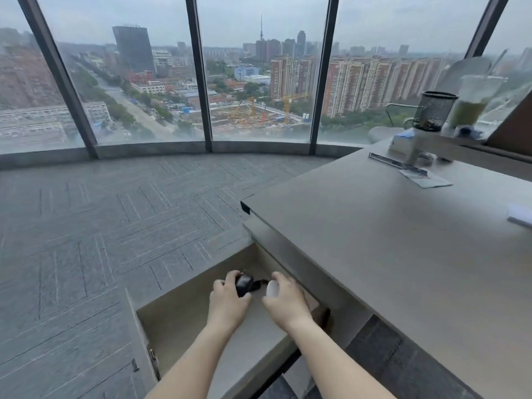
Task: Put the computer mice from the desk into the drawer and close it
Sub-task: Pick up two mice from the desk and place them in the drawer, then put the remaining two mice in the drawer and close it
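Reaching under the table (pixel 374 240) into the open drawer (pixel 184 315), both hands low inside. Left hand (pixel 229 300), fingers wrapped round black mouse (pixel 244 283); right hand (pixel 283 300), fingers curled over white mouse (pixel 273 289). Risk: shutting w/ wrists inside pinches them; dropping hard knocks mice together.

Open drawer (pixel 178 321), below the desk (pixel 388 254): top unobstructed on its left and near sides, so I can pass straight in from above there. Right side tucked under the desk edge, which overhangs and blocks a vertical approach. Interior: my 2 hands, my left hand (pixel 229 302) and my right hand (pixel 283 300), sit side by side in the far half, a narrow gap between them. Near half of the drawer floor bare. Carpet (pixel 86 240) to the left open.
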`<state>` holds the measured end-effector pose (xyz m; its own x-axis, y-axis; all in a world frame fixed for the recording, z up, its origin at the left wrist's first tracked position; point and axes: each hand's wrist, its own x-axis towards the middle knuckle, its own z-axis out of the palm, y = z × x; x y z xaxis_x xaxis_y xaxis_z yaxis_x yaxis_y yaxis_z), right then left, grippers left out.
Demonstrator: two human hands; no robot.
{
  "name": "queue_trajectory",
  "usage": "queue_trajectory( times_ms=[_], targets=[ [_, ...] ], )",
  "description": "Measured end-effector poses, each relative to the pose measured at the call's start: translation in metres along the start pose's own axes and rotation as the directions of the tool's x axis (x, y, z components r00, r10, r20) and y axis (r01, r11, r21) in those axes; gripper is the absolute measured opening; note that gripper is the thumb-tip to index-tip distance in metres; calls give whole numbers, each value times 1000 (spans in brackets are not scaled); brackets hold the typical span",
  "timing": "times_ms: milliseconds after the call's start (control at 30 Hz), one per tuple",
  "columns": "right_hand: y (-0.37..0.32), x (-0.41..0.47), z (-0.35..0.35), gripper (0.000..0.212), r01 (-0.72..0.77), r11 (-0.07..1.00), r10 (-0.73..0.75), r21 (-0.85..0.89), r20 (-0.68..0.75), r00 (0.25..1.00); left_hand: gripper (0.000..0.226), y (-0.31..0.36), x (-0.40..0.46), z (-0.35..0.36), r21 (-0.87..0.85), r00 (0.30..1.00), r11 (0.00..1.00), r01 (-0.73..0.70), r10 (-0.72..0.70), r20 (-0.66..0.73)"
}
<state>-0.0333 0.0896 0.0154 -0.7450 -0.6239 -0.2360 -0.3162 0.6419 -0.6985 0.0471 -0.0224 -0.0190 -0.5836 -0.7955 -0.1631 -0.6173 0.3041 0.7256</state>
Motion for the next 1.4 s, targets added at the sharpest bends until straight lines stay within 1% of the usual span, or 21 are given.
queue_trajectory(
  times_ms=[100, 167, 267, 333, 400, 467, 533, 567, 633, 700, 800, 867, 933, 1033, 1133, 1200, 1267, 1300, 1333, 1400],
  targets=[
    [12, 28, 25, 49, -85, 975, 99, -207, 59, 993, 54, -27, 14, 20, 100, 997, 994, 54, -58, 42],
    [19, 41, 38, 46, -126, 945, 162, -302, 96, 982, 55, -39, 22, 27, 165, 995, 984, 66, -78, 68],
    [29, 55, 55, 50, -164, 882, 243, -443, 127, 962, 60, -53, 32, 33, 248, 994, 967, 57, -77, 72],
    [34, 59, 65, 47, -153, 837, 255, -525, 127, 959, 63, -59, 35, 37, 277, 994, 960, 41, -67, 85],
    [36, 59, 71, 49, -153, 821, 259, -550, 121, 958, 66, -63, 33, 38, 292, 992, 956, 27, -61, 109],
    [35, 56, 71, 52, -158, 830, 260, -536, 120, 958, 66, -63, 29, 38, 305, 992, 952, 22, -58, 108],
    [28, 48, 62, 49, -115, 861, 190, -496, 105, 976, 62, -56, 24, 33, 278, 997, 960, 33, -52, 62],
    [24, 43, 53, 44, -80, 885, 131, -459, 81, 988, 57, -47, 21, 29, 234, 999, 972, 24, -30, 25],
    [14, 28, 28, 35, -1, 935, 5, -356, 10, 1000, 46, -21, 17, 21, 110, 996, 992, -65, 71, -55],
    [4, 7, -6, 32, 77, 963, -105, -257, -98, 990, 34, 16, 12, 12, 11, 968, 977, -214, 213, -135],
    [-3, -35, -66, 31, 176, 972, -216, -158, -290, 932, 25, 83, -9, 5, -82, 891, 906, -415, 387, -236],
    [1, -67, -109, 29, 221, 967, -255, -130, -415, 873, 23, 129, -36, 11, -122, 847, 851, -511, 475, -239],
    [16, -98, -150, 28, 220, 969, -246, -114, -531, 811, 22, 172, -68, 28, -150, 801, 791, -593, 564, -200],
    [63, -144, -208, 24, 142, 983, -183, -117, -697, 693, 19, 227, -119, 72, -228, 734, 707, -670, 678, -53],
    [127, -189, -259, 21, 1, 992, -103, -125, -820, 563, 20, 269, -170, 130, -256, 638, 655, -711, 754, 159],
    [171, -218, -287, 20, -133, 983, -47, -125, -879, 475, 28, 290, -204, 167, -246, 585, 651, -718, 756, 292],
    [214, -243, -312, 23, -285, 953, 19, -105, -916, 400, 39, 309, -235, 200, -262, 566, 690, -675, 712, 416],
    [233, -255, -322, 27, -370, 926, 76, -77, -921, 382, 45, 317, -247, 215, -265, 566, 715, -647, 683, 462],
    [249, -266, -330, 35, -460, 887, 149, -49, -910, 386, 51, 324, -257, 228, -256, 568, 737, -625, 655, 498],
    [275, -286, -341, 52, -630, 777, 343, -1, -837, 425, 61, 337, -272, 253, -223, 564, 755, -616, 621, 545]
  ],
)
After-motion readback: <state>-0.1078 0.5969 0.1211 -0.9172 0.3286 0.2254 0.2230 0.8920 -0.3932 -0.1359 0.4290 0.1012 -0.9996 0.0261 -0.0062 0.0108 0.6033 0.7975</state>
